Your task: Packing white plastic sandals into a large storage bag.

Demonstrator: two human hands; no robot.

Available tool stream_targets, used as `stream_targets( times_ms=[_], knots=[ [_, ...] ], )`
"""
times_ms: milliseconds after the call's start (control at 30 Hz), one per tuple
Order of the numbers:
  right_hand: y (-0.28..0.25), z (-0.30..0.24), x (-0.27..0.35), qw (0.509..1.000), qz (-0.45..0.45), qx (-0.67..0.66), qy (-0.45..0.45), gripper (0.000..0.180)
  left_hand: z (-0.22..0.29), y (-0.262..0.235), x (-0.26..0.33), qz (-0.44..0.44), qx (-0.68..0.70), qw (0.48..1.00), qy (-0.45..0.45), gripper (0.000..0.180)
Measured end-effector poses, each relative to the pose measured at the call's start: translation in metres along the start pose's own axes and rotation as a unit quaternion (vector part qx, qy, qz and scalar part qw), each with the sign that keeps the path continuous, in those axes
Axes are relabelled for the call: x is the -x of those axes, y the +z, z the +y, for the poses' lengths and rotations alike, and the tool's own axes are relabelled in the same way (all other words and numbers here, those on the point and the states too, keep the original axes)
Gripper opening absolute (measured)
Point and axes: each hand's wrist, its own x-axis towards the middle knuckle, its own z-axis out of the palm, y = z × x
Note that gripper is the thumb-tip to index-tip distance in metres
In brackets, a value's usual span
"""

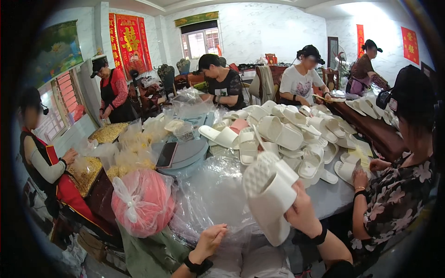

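My right hand point(303, 211) grips white slippers point(269, 194), held up over the table's near edge; the upper one has a dimpled footbed and a wide strap. My left hand point(211, 240) is closed, fingers curled and fingertips together, at the near edge of a large clear plastic sheet or bag point(208, 185). Whether it pinches the plastic or something small I cannot make out. A heap of white slippers point(282, 127) lies beyond my right hand, with a pink slipper point(239, 125) among them. Left of the plastic sits a tied clear bag of pink items point(143, 201).
A phone point(167, 154) lies on a grey-blue round lid point(190, 155), near a clear tub point(184, 132). Trays of small yellow pieces point(109, 133) stand at left. A person in a floral top point(389, 199) handles slippers close on my right; several others work around.
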Motion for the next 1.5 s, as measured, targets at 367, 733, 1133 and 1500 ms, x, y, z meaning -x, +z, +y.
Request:
stream_targets(
  times_ms=[367,733,1133,1500],
  knots=[
    [-0.034,0.034,-0.092,0.990,0.103,0.089,-0.044,0.032,0.014,0.004,-0.001,0.002,-0.093,0.995,0.035,0.037],
    [0.019,0.027,-0.009,0.996,0.004,0.034,-0.085,0.048,0.005,-0.038,0.018,0.213,-0.291,0.930,0.067,0.024],
    [0.131,0.006,0.065,0.973,-0.122,-0.194,0.020,0.057,0.069,-0.031,-0.002,0.328,0.017,0.928,0.174,0.082],
    [0.148,-0.016,0.034,0.957,-0.178,-0.230,-0.012,0.047,0.022,-0.021,0.017,0.156,0.431,0.884,-0.093,0.047]
  ],
)
